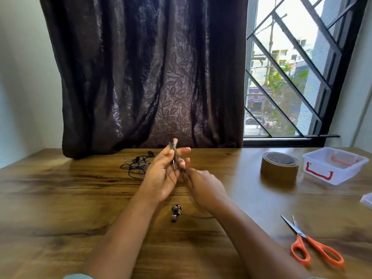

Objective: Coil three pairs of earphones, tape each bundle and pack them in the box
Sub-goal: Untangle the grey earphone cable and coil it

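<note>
left hand [164, 174] raised palm-up, fingers loosely spread, thin coil of earphone cable [174, 158] running across them with the plug visible. right hand [203, 186] just beside it, closed in a pinch on the cable at the coil's lower end. that pair's earbuds [175, 213] lie on the table [60, 198] below and between the wrists. loose tangle of other earphones [136, 164] just left of the left hand. tape roll [279, 165], open plastic box [335, 165] and scissors [310, 242] well right of the right hand.
</note>
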`<state>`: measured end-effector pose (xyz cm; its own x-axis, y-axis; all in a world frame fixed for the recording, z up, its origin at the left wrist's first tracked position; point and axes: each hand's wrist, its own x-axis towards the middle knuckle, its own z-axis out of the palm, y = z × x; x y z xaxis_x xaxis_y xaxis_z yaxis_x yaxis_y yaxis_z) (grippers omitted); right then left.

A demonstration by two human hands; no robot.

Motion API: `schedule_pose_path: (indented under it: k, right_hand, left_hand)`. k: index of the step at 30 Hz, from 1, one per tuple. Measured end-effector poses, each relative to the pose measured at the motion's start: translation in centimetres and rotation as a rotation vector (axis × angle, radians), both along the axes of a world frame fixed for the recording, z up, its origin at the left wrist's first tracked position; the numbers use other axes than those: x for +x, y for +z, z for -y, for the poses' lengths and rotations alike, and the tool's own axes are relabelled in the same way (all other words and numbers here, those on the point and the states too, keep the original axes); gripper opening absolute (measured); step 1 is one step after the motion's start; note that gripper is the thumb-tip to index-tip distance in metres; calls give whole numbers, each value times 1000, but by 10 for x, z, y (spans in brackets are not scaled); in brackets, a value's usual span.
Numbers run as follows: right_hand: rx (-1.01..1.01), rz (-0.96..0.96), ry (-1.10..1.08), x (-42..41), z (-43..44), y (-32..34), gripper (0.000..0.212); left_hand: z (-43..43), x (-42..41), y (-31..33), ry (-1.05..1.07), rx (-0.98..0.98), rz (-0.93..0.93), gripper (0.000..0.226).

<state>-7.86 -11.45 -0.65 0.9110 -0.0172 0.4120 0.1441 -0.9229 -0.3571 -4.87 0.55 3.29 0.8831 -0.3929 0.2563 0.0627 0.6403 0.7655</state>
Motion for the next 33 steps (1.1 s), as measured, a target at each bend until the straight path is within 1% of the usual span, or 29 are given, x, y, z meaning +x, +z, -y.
schedule_pose_path:
  k: [2,4,7,10,12,14,16,18,21,24,26,30,33]
  right_hand:
    - [-58,-49,58,-4,-8,3,30]
    - [-110,-62,104,-7,-11,5,32]
    - [-166,-22,127,-11,-10,11,33]
    - [-199,89,135,-11,0,18,28]
    - [-189,147,111,-12,9,24,22]
    - [-178,226,79,-14,19,29,16]
    - [-157,298,70,-15,27,32,12]
    - [-118,341,75,-16,32,34,12]
    - [-45,389,60,-17,40,35,11]
    - [58,389,37,-13,44,31,15]
    - [128,370,36,-7,46,26,17]
    - [259,337,23,3,53,17,17]
    - [280,291,4,10,53,11,17]
  left_hand:
    - [-3,5,-3,87,43,37,31]
    - [-5,12,-7,207,173,131,31]
    - [-10,24,-15,398,492,273,34]
    - [-11,24,-19,484,801,408,31]
    - [-8,20,-20,415,937,457,24]
    - [-4,19,-22,240,993,483,26]
    - [-2,17,-21,114,1039,496,30]
    - [-1,11,-18,41,983,449,37]
    - [-3,5,-14,-66,776,295,46]
    - [-5,0,-10,-228,586,186,50]
    - [-5,-2,-8,-285,505,116,50]
    - [-6,-2,-4,-327,376,26,44]
    - [-6,0,-3,-287,271,18,44]
